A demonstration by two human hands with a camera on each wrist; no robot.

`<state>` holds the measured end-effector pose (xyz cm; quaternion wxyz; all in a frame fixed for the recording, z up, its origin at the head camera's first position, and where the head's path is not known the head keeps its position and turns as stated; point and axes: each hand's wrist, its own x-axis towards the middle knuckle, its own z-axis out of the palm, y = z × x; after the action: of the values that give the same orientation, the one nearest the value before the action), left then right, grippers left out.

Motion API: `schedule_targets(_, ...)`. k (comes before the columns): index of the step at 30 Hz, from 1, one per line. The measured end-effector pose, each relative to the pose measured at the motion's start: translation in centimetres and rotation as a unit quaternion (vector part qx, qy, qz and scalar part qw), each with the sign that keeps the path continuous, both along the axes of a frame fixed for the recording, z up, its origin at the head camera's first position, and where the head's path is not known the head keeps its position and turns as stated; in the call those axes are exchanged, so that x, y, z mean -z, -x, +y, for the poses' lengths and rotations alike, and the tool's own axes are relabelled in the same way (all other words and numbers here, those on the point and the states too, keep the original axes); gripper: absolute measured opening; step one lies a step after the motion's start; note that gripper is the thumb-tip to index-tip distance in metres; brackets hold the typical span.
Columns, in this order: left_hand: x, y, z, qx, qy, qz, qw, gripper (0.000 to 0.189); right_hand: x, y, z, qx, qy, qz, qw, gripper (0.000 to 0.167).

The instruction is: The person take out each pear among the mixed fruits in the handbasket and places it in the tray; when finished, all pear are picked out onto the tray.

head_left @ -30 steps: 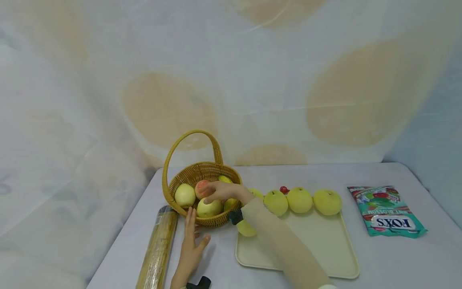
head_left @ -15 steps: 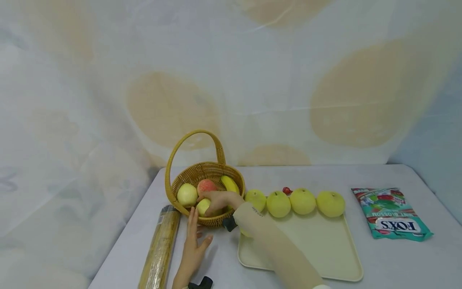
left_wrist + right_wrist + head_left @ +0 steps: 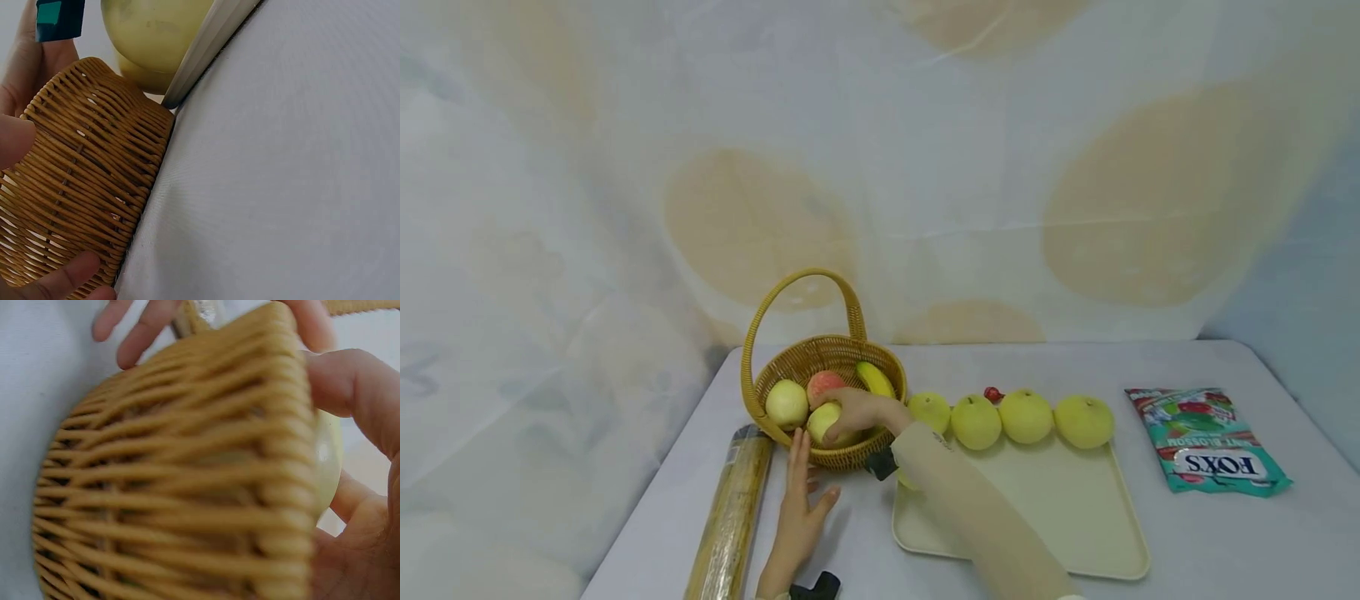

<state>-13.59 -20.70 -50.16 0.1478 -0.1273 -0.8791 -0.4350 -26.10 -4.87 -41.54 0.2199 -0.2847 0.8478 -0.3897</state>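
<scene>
A wicker basket (image 3: 853,458) with a tall handle holds a pale yellow-green fruit (image 3: 787,405), a peach (image 3: 825,383) and a banana (image 3: 874,379). My right hand (image 3: 859,412) reaches in over the near right rim and grips another round yellow-green fruit (image 3: 824,422). In the right wrist view the thumb lies over that fruit (image 3: 327,465) just inside the rim, and the wicker hides most of it. My left hand (image 3: 800,512) rests its extended fingers against the basket's near side, thumb spread apart. Its fingertips (image 3: 78,267) show low on the wicker in the left wrist view.
Right of the basket stands a cream tray (image 3: 1060,517) with several yellow-green fruits (image 3: 976,422) along it, partly behind my right sleeve. A small red item (image 3: 993,394) lies behind them. A FOX'S bag (image 3: 1210,442) is far right; a plastic-wrapped roll (image 3: 730,517) lies left.
My right hand has come down from above the round yellow-green fruit and closed its fingers and thumb around it. The left hand has stayed at the basket's near side.
</scene>
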Motion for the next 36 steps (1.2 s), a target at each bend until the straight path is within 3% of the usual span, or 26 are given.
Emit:
schedule_targets(7, 0.1, 0.1, 0.0, 0.003, -0.006, 0.003, 1.0, 0.087, -0.9, 0.1, 2.2, 0.028, 0.043, -0.004, 0.9987, 0.06)
schedule_targets(12, 0.1, 0.1, 0.0, 0.002, -0.008, -0.012, 0.9999, 0.09, -1.6, 0.0, 4.5, 0.048, 0.115, -0.023, 0.992, 0.058)
schedule_targets(17, 0.2, 0.1, 0.1, 0.0, -0.007, -0.02, 0.9998, 0.09, -2.1, -0.1, 6.6, 0.05, 0.187, -0.052, 0.9797, 0.058)
schedule_targets(24, 0.2, 0.0, 0.1, -0.004, -0.004, -0.018, 0.9998, 0.088, -2.2, -0.3, 9.1, 0.041, 0.282, -0.116, 0.9513, 0.062)
schedule_targets(36, 0.5, 0.1, 0.0, -0.008, 0.009, -0.015, 0.9998, 0.091, -1.7, -1.4, 12.2, 0.03, 0.36, -0.137, 0.9224, 0.064)
